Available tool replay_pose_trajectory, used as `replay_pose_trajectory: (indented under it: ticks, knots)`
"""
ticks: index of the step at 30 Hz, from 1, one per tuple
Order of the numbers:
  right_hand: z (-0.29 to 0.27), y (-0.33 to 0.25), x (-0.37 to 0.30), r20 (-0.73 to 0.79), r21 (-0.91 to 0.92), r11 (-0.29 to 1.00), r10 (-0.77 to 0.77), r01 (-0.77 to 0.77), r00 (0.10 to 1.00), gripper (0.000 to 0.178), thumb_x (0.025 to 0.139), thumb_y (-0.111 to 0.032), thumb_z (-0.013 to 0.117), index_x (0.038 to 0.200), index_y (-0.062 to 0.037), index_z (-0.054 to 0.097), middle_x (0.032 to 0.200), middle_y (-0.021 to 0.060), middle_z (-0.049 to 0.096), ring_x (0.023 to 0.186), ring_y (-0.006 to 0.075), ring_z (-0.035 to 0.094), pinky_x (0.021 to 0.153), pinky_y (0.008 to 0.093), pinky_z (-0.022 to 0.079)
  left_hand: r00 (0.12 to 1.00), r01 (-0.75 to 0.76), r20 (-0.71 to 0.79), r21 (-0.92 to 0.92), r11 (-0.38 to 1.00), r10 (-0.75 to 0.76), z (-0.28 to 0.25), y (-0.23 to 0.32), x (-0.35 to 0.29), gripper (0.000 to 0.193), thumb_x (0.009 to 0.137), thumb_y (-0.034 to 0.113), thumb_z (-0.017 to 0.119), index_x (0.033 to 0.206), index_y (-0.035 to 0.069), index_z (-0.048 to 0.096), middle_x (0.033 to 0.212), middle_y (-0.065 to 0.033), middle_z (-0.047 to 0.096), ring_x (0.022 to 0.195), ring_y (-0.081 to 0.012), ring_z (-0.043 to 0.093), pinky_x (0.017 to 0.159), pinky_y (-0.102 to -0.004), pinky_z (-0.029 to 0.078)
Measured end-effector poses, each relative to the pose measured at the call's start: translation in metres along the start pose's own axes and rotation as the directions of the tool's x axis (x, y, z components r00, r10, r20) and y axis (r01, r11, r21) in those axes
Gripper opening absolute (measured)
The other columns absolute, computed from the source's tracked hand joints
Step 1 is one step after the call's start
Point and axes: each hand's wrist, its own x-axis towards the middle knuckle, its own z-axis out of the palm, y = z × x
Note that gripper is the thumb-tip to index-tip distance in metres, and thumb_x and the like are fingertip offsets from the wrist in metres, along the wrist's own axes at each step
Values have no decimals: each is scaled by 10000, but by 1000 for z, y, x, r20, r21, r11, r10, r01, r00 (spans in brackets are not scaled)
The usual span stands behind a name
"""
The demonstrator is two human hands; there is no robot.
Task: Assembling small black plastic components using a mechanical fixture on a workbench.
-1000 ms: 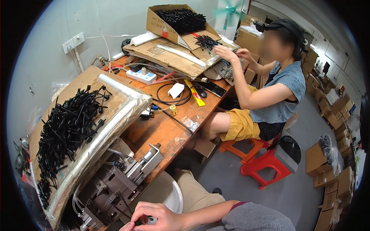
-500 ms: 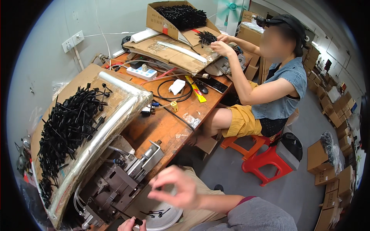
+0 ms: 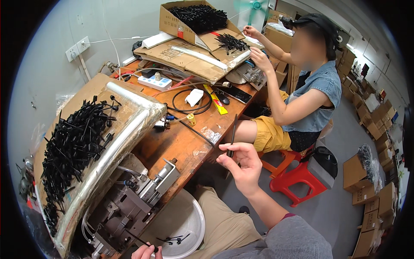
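The left grip, of the left hand, is narrow and holds one black piece by its thick end, low in front of the machine. The right grip, of the right hand, is also narrow: thumb and fingers pinch one black stick, nearly upright, well apart from the left hand.

The step in hand seems to be handling these parts singly, one for each hand. I judge that the next move calls for a steady pinch and good alignment, if the two parts must meet.

Counting from the left: one black pile, too tangled to count, lies on one cardboard sheet. Then comes one metal machine at the edge of one bench. Beside it is one white basket with about four loose parts. Farther right there are one power strip, one yellow packet, one phone, one co-worker and two stools.
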Motion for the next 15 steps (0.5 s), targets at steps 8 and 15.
replay_pose_trajectory:
  ticks: [8,15]
  knots:
    - [-5,-11,12,-24,8,996,-84,84,996,297,839,75,685,1078,5,522,1033,147,681,862,141,671,769,242,537,1000,20,0,7,1000,-20,1,2,1,275,735,-90,787,982,-29,682,1106,-168,634,710,-163,604,581,-256,494]
    - [-15,-18,16,-26,19,1000,-21,21,999,284,818,83,704,1045,12,550,1009,133,683,882,132,660,779,234,531,999,-28,-36,10,1000,29,4,3,6,258,736,-79,789,964,-29,680,1258,-185,567,821,-206,632,583,-266,487]
